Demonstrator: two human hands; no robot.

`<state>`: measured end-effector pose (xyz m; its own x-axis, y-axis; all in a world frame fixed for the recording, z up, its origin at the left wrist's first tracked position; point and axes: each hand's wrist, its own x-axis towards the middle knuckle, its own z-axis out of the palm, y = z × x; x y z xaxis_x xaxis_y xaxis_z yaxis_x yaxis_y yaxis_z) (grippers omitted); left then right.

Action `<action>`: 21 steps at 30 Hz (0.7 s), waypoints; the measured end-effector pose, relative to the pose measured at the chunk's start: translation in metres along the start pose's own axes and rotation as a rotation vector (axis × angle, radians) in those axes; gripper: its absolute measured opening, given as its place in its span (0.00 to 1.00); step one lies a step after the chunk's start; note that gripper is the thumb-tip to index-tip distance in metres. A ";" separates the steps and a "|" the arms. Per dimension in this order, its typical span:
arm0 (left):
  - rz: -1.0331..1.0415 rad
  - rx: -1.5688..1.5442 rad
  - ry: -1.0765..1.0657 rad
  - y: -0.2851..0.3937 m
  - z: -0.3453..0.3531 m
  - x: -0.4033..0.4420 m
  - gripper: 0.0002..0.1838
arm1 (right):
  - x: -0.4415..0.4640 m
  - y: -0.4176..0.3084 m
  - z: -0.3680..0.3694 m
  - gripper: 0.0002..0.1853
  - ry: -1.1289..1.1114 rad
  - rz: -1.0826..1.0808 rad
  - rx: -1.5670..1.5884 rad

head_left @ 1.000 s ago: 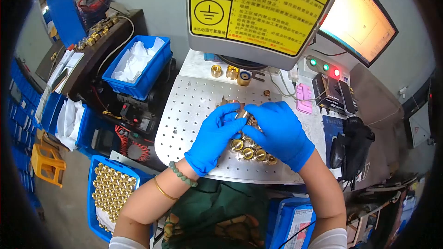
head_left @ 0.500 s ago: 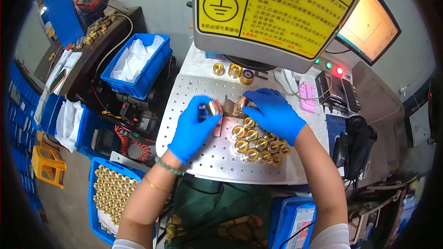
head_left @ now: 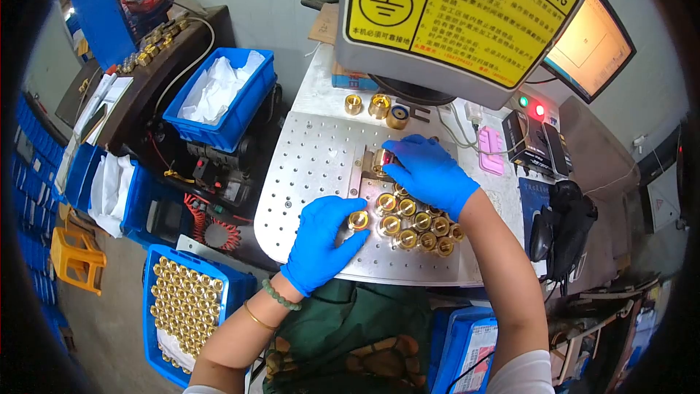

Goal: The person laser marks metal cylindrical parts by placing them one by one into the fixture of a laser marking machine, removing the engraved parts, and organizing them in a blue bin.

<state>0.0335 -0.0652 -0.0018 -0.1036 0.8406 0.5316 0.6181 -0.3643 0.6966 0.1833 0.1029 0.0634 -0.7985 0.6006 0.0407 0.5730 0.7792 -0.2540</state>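
My left hand (head_left: pixel 321 241), in a blue glove, has its thumb and fingers round a brass fitting (head_left: pixel 358 219) at the left side of a cluster of similar brass fittings (head_left: pixel 407 239). Also gloved in blue, my right hand (head_left: pixel 430 169) grips another brass fitting (head_left: pixel 380 162) beside a metal stop (head_left: pixel 356 173) on the perforated plate (head_left: pixel 299 175). Its palm covers the far part of the cluster.
A marking machine head with a yellow warning label (head_left: pixel 452 14) overhangs the plate. Several brass fittings (head_left: pixel 379 106) stand behind it. At lower left is a blue bin (head_left: pixel 149 350) of brass fittings; a monitor (head_left: pixel 590 47) stands right.
My left hand has moved from beside the stop toward the near edge, bringing its brass fitting down to the cluster. My right hand stays by the stop with its fitting. The view has shifted slightly.
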 end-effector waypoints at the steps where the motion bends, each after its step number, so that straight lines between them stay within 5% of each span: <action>1: 0.010 0.017 -0.022 -0.002 0.001 -0.001 0.23 | 0.000 -0.002 -0.001 0.20 0.018 0.000 -0.011; 15: 0.036 0.129 -0.047 0.004 -0.001 0.001 0.24 | -0.005 -0.007 -0.008 0.20 -0.086 -0.001 0.016; 17: 0.044 0.136 -0.056 0.005 -0.001 0.001 0.24 | -0.019 -0.004 -0.011 0.18 0.149 -0.059 0.136; 21: 0.022 0.124 -0.059 0.010 -0.003 0.002 0.25 | -0.036 -0.004 -0.018 0.14 0.270 -0.149 0.133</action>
<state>0.0371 -0.0688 0.0079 -0.0450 0.8564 0.5143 0.7116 -0.3338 0.6182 0.2131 0.0813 0.0800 -0.7841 0.5212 0.3370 0.4101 0.8426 -0.3490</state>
